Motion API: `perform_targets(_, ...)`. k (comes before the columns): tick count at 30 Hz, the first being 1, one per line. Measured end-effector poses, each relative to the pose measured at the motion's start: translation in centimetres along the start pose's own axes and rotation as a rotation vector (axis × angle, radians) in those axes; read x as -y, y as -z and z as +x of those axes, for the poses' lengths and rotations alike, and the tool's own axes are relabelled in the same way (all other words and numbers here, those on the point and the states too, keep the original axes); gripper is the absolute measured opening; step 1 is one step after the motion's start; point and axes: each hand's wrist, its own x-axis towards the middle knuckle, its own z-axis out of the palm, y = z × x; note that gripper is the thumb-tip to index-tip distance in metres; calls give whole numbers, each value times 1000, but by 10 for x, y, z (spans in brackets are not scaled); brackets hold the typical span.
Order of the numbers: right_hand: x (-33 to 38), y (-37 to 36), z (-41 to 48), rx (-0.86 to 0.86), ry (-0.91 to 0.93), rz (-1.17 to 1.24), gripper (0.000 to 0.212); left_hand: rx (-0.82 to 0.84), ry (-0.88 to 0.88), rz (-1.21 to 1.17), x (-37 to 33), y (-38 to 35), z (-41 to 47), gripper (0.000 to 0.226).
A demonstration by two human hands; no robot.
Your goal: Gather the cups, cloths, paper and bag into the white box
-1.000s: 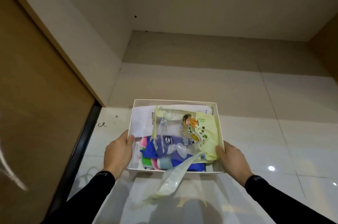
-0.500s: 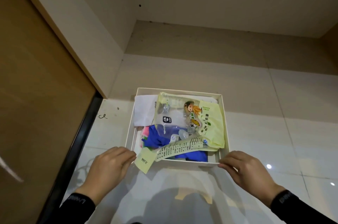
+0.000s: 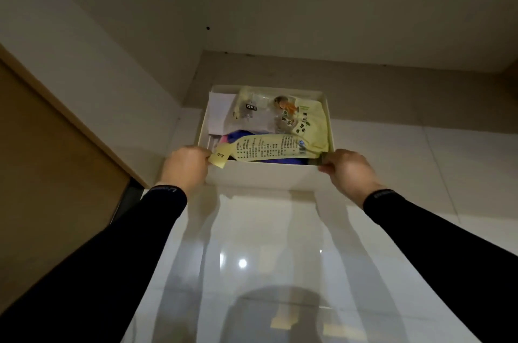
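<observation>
Head view: white box sits on the glossy tiled floor, far end close to the back wall; whether it touches the wall, can't tell. Side wall and a brown wood panel run along the left, leaving only a narrow strip of floor beside the box's left side. Right of the box the tiles are open, and the near floor between the sleeves is bare too.

Box contents: pale yellow printed bag lies on top, its folded strip draped along the near rim, with a small yellow tag hanging over the near-left corner. White paper is in the far-left part. Blue cloth and a bit of pink show under the bag. Cups aren't identifiable from here.

Left hand is curled around the box's near-left corner, fingers over the rim next to the tag. Right hand grips the near-right corner, fingertips pinching the rim. Both arms in black sleeves are stretched nearly straight forward, wrists level with the box's near wall.
</observation>
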Motion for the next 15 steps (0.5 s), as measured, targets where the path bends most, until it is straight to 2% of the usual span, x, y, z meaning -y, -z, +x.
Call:
perform_targets(2,3,1,17,33,-67,4,26,35,-5,41,-1,1,19,23)
perform_targets(5,4,3,27,46,-104,-2,27,113,95,-16,-3,5,36,28)
perform_targets(11,7,8,26,108,-110,-18,29,205,146,-12,-10,14,34,26)
perform_targets(13,11,14,21,134,-114,14,30,179,122,-48,-16,19,29,25)
perform_targets(15,15,25,10,109,-103,39,32,67,90,-78,-24,33,14,27)
